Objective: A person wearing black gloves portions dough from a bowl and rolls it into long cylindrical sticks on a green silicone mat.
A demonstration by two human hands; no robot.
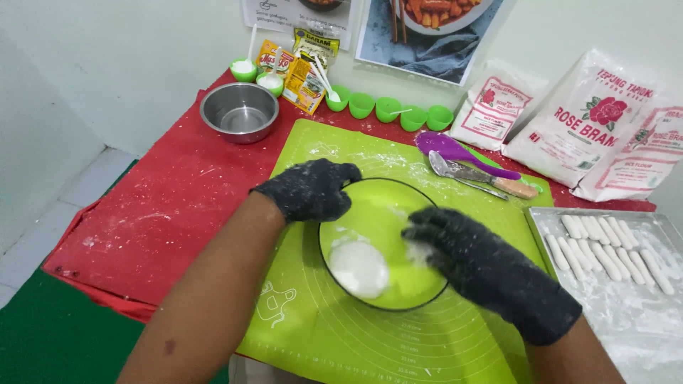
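Left hand (311, 189), black-gloved and dusted with flour, curled over the far-left rim of a green bowl (388, 213), fingers closed on the edge. Right hand (462, 252), gloved the same, reaching into the bowl from the right, fingertips bent and pressed on a small white lump of dough (420, 250) against the inner wall; whether pinched or only touched, cannot tell. Lower in the bowl, near the front-left, a larger round white dough ball (359, 268), apart from both hands. Under the bowl, a lime-green baking mat (341, 334) with printed rings and scattered flour, spread over a red cloth (163, 213) on the counter. Just beyond the bowl at the mat's far right, a purple spatula (455, 151) and a metal scraper with a wooden handle (473, 174), lying side by side. To the right of the right hand, a metal tray (626, 320) holding a row of white dough sticks (612, 249) on a floury base. Behind the tray, three white flour bags (569, 114) leaning on the wall. Far left on the cloth, an empty steel bowl (239, 112); behind it seasoning packets (302, 67) and a line of small green cups (388, 108), some with white spoons.
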